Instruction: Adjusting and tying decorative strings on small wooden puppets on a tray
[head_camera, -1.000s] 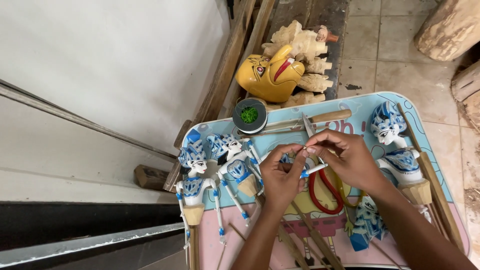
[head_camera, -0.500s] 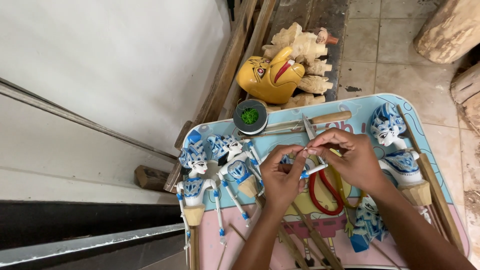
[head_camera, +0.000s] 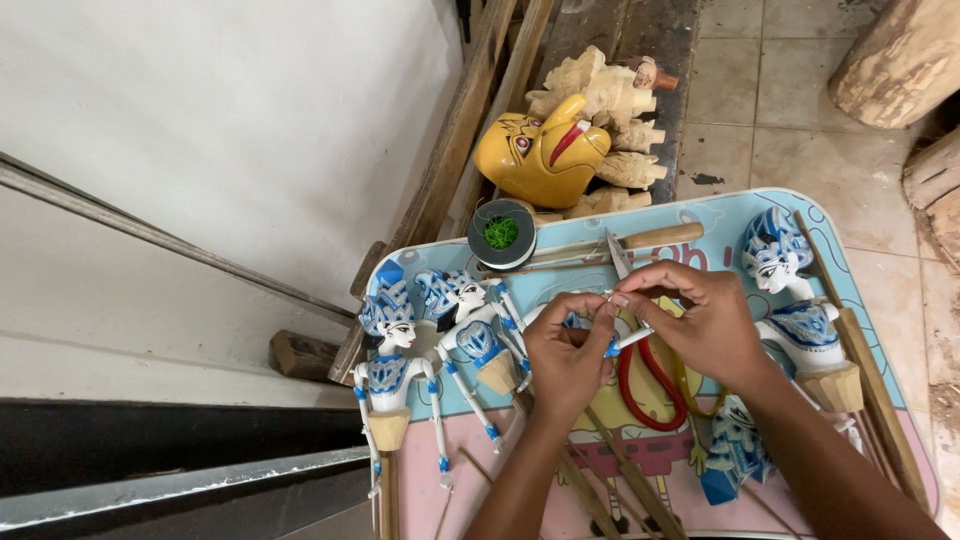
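My left hand (head_camera: 565, 352) and my right hand (head_camera: 700, 318) meet over a small table (head_camera: 720, 215) with a blue and pink printed top. Together they pinch a thin white puppet arm with blue joints (head_camera: 628, 340); both sets of fingers are closed on it. Red-handled scissors (head_camera: 650, 385) lie under my right hand. To the left lie two white and blue rod puppets (head_camera: 390, 350) (head_camera: 465, 320). Another puppet bust (head_camera: 790, 290) rests at the right, beyond my right wrist.
A round spool with green thread (head_camera: 502, 233) and a wooden-handled knife (head_camera: 640, 240) lie at the table's far edge. A yellow carved mask (head_camera: 540, 155) and unpainted wooden heads (head_camera: 610, 95) sit beyond. White wall at left, log (head_camera: 900, 60) at top right, tiled floor.
My hands stay at the same spot on the puppet arm, with only slight finger shifts. Everything on the table is where it was.
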